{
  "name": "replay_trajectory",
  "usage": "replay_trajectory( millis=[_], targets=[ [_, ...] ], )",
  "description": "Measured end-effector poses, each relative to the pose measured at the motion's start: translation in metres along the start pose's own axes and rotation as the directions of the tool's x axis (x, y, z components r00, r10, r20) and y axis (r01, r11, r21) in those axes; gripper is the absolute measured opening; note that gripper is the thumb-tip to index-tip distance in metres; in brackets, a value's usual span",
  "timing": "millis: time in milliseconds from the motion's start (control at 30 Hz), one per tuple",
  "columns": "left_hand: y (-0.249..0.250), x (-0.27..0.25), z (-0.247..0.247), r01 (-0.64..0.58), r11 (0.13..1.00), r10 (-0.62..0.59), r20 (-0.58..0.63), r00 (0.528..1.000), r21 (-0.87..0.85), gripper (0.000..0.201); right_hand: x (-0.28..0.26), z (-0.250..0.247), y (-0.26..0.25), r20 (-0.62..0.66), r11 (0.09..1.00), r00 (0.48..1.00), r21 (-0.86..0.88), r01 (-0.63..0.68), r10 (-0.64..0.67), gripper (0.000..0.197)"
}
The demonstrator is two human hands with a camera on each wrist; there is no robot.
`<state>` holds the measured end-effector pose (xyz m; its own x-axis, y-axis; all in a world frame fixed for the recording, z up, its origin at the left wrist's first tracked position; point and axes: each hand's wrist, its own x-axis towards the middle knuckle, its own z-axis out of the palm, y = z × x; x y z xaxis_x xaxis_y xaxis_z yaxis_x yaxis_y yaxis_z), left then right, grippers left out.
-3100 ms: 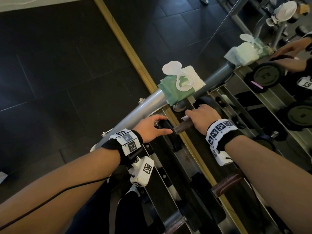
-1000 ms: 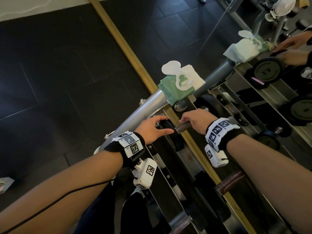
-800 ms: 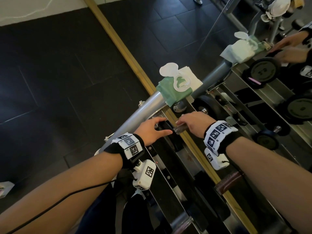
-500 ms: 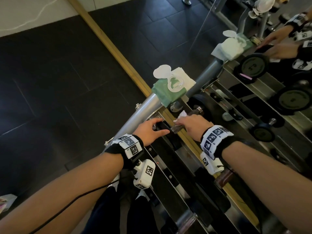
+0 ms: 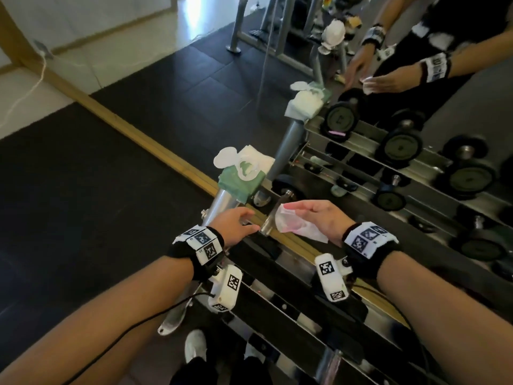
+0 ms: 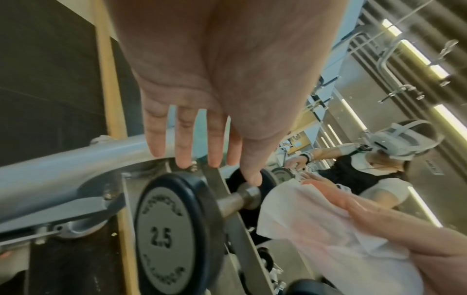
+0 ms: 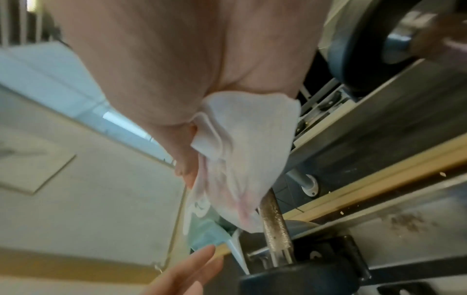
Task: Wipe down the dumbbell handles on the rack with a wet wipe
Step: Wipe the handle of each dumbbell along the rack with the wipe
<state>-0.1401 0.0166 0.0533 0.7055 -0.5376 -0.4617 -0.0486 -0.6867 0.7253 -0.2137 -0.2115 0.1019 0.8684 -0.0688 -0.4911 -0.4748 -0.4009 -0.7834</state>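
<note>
The right hand holds a white wipe that hangs down just above the metal dumbbell handle. Fingers of the left hand show at the bottom edge.

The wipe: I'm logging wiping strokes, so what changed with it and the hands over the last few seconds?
The right hand lifted off the dumbbell handle it had been gripping and rubbing, turned palm-up and now holds the wipe spread across its fingers, just above the bar. The left hand stayed open by the weight plate; the wipe pack stayed on the rack.
</note>
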Motion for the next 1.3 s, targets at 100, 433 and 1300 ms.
replay_trajectory(
  millis=[100, 433, 1300],
  targets=[
    [0.023, -0.006, 0.006, -0.115, 0.993, 0.115, 0.008, 0.993, -0.025, 0.045, -0.027, -0.003, 0.005, -0.092, 0.992, 0.996, 0.127, 0.018, -0.006, 0.029],
    [0.056, -0.019, 0.079, -0.255, 0.967, 0.248, 0.202, 0.947, 0.009, 0.045, -0.107, -0.007, 0.067, -0.492, 0.993, 0.862, 0.067, -0.1, 0.121, 0.04],
    [0.076, -0.012, 0.215, 0.094, 0.995, -0.094, -0.004, 0.996, -0.034, 0.068, -0.098, -0.031, 0.188, -0.386, 0.855, 0.911, 0.513, 0.082, 0.144, 0.04]
  ],
)
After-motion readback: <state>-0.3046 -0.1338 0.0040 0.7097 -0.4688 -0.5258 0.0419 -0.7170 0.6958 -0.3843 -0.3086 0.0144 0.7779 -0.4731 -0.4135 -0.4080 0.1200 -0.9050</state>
